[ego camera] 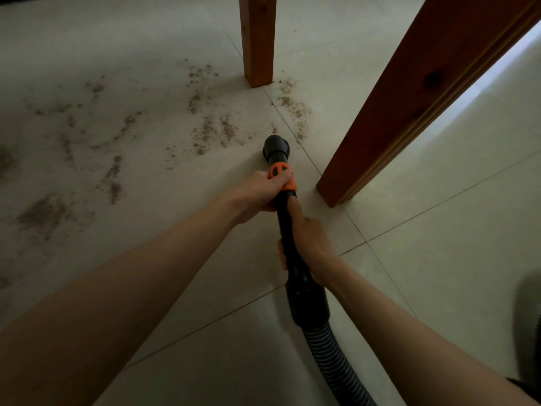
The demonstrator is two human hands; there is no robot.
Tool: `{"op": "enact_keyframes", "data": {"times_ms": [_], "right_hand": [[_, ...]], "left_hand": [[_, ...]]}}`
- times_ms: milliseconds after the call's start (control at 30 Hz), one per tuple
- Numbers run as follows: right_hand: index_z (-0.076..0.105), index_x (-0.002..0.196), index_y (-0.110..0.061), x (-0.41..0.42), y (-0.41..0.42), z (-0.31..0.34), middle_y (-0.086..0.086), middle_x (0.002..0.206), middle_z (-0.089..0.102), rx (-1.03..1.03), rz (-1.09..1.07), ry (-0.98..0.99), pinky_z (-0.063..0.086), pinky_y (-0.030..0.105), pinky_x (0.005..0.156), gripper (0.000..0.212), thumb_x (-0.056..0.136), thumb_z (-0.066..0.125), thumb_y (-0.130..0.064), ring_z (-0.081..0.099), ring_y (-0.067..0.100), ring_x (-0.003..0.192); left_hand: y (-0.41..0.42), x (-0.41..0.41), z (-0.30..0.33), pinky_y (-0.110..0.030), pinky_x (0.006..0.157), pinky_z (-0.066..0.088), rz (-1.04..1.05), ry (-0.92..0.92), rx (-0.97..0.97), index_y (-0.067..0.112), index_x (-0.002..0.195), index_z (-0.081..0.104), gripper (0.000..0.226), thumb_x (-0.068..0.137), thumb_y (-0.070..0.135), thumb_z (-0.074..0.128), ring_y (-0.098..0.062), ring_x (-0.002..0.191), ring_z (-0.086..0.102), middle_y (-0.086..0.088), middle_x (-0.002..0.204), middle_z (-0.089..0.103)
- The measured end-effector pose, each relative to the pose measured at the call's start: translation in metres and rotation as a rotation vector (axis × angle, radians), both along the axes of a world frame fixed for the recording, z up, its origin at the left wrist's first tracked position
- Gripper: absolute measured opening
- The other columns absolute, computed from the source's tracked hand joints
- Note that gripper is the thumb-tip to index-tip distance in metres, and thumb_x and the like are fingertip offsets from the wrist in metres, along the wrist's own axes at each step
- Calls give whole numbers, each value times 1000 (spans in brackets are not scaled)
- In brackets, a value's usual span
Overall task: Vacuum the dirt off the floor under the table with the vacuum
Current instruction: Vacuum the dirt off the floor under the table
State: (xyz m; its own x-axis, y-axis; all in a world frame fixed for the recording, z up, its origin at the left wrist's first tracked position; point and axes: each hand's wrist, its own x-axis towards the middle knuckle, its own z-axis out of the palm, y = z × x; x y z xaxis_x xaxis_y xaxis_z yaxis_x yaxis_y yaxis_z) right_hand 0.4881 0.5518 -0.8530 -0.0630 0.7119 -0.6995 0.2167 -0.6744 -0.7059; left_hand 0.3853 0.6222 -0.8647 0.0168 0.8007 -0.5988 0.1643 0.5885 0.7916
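Brown dirt (205, 133) streaks the pale tiled floor (439, 230) between two reddish wooden table legs (257, 39). Both hands grip the black vacuum wand (285, 218): left hand (260, 191) at its orange collar (282, 177), right hand (310, 244) lower; the nozzle (275, 146) sits beside the dirt.

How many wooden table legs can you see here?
2. One table leg stands farther off at top centre, dirt round its foot; the nearer leg slants down at right, beside the vacuum nozzle. Others may lie outside the view.
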Motion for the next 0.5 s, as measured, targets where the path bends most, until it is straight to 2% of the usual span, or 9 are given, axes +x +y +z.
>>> {"op": "enact_keyframes", "data": {"times_ms": [67,133,200,267,367,500], "right_hand": [[55,84,-2,1,0,0,9,61,58,17,2,-14,44,20,38,58,97,34,-54,52,16,38],[56,87,-2,2,0,-1,9,63,59,36,8,-9,45,20,39,54,98,35,-51,53,17,42],[56,93,-1,3,0,-2,10,66,60,51,32,-19,47,20,40,51,99,36,-48,55,17,44],[56,98,-3,6,1,-3,9,67,61,79,65,-50,49,22,45,49,100,35,-47,56,17,47],[51,88,-10,11,-1,-3,6,66,60,135,125,-133,53,30,57,43,98,37,-49,57,18,51],[50,98,-18,15,-10,-7,5,83,67,238,263,-439,59,37,71,47,92,35,-62,67,22,71]], "left_hand": [[1,2,0,-40,85,51,1,2,6,8,88,52,29,97,36,47,-23,83,57,-7,83,55],[1,4,0,-32,71,50,31,-15,16,4,98,49,28,98,32,44,-18,73,54,-7,82,53],[2,7,0,-28,66,47,63,-44,18,4,105,47,26,99,29,43,-17,71,52,-9,86,52],[3,11,0,-29,67,47,79,-56,13,5,111,46,26,99,28,43,-17,72,53,-10,88,52],[6,17,0,-32,71,47,92,-62,-1,-1,122,45,38,99,29,43,-22,81,54,-7,85,52],[10,19,1,-32,72,47,119,-55,13,0,119,47,36,98,30,44,-23,83,55,-10,88,54]]}}
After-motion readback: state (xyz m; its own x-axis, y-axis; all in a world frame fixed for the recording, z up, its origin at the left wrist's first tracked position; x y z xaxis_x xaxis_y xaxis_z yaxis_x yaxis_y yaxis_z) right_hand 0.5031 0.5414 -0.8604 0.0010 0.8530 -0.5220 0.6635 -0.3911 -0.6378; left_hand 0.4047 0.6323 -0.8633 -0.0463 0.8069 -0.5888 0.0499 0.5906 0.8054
